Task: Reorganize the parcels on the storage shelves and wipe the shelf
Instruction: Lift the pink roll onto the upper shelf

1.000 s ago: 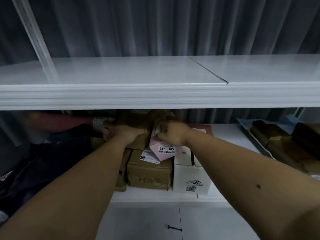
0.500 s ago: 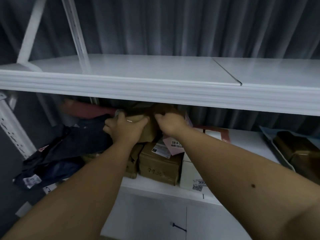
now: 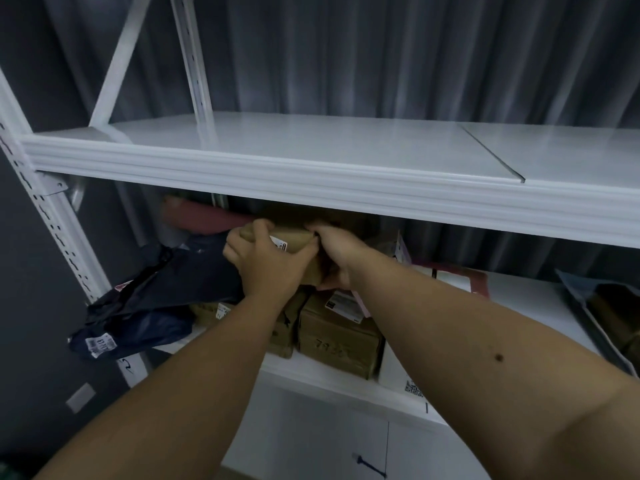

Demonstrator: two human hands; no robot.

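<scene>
Both my hands reach under the upper white shelf (image 3: pixel 311 174) into the lower shelf. My left hand (image 3: pixel 266 263) and my right hand (image 3: pixel 337 254) grip the two ends of a brown cardboard parcel (image 3: pixel 294 239) with a white label, held on top of a stack. Below it sit a brown box (image 3: pixel 337 341) with handwriting and a white box (image 3: pixel 398 377). A pink envelope (image 3: pixel 401 251) leans behind my right wrist.
Dark blue plastic mailer bags (image 3: pixel 152 306) spill off the lower shelf's left end. A reddish roll (image 3: pixel 201 216) lies at the back. A grey mailer with brown contents (image 3: pixel 609 313) lies at the right. The white perforated upright (image 3: pixel 52 220) stands at the left. Grey curtain behind.
The view has swung left and up. Both hands have lifted the brown parcel slightly and drawn it toward the shelf's front, closing more tightly on its ends.
</scene>
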